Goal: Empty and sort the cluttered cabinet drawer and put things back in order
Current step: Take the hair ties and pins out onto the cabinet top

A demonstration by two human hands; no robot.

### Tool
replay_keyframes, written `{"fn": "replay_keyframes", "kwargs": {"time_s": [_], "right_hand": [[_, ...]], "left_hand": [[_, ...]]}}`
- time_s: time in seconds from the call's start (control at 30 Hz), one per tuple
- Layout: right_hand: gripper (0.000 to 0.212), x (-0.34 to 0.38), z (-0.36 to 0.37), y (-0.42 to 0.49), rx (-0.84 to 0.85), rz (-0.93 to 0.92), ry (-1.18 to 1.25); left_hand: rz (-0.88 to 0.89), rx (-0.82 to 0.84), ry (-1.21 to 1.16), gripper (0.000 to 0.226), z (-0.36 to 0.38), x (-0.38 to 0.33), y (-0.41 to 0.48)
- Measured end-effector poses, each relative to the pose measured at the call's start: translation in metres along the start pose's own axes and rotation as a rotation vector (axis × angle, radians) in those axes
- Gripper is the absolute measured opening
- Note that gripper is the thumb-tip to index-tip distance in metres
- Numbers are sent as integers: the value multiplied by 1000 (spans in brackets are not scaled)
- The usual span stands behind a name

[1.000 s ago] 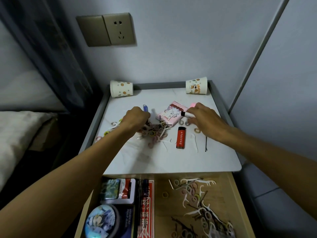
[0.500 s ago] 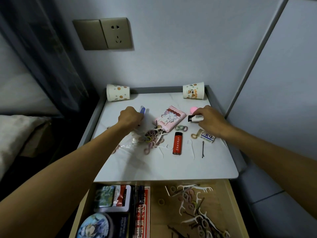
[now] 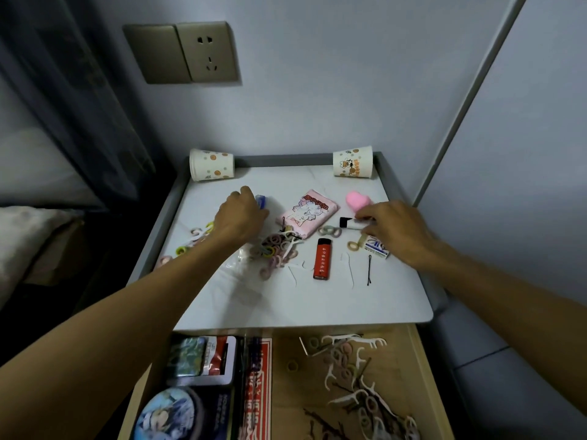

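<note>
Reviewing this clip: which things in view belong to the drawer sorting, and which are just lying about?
Job: open drawer, floss picks, hair-tie pile, red lighter, pink packet, hairpin, white tube in the right hand.
Lying about: wall socket, bedding, curtain.

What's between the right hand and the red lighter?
Only low clutter: a beige hair tie, a white box and a floss pick lie flat between the right hand and the red lighter. That hand pinches a black-capped tube; the left hand grips a blue item.
</note>
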State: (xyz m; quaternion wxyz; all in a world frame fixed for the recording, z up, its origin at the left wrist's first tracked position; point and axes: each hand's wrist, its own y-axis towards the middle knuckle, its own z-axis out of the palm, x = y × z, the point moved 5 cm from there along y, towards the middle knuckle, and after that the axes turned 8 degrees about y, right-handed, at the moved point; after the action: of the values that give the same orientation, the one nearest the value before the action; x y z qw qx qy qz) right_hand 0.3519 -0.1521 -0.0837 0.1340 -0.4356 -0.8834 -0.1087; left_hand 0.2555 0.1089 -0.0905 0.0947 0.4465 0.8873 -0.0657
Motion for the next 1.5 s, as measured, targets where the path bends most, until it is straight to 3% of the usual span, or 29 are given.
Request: {"fn": "replay_keyframes", "kwargs": {"time_s": [0.2,0.3,0.43,0.5,0.57,0.67,0.73,0.83,1.0,1.1,1.2,1.37,1.5], "right_hand": [[31,17,-17,-18,-42,-24,128],[22,48,-28,-68,-89,-160,179],[21,67,-2,-165,258,-242,193],[43,65,29,-210,484,-234,46],[75,52,62,-243,661,-137,-170],[92,38,98,-263,706,-108,-460],[83,36,113,-264,670,-144,-542],[74,37,122,-261,680,-180,-519],[72,35,118,-242,734,-169,-289],[72,32,119,-228,645,-168,-174],[74,26,121,-218,565,-122,-79],[84,21,111,-203,549,12,91],[121,23,124,-189,687,65,153]], "left_hand": [[232,-119,-148,29,-33,-21,-60],[436,-25,-223,21,-40,-32,-118],[661,276,-78,24,-15,-31,-188],[691,416,82,38,15,-25,-219],[696,550,261,70,53,-17,-250],[646,693,333,113,103,-8,-288],[654,657,290,111,121,-9,-298],[679,615,197,92,133,-13,-303],[661,582,108,80,146,-14,-295],[622,517,19,64,151,-12,-280],[554,467,-53,64,152,-8,-264],[512,260,19,66,134,-5,-238],[498,234,130,71,134,-5,-224]]}}
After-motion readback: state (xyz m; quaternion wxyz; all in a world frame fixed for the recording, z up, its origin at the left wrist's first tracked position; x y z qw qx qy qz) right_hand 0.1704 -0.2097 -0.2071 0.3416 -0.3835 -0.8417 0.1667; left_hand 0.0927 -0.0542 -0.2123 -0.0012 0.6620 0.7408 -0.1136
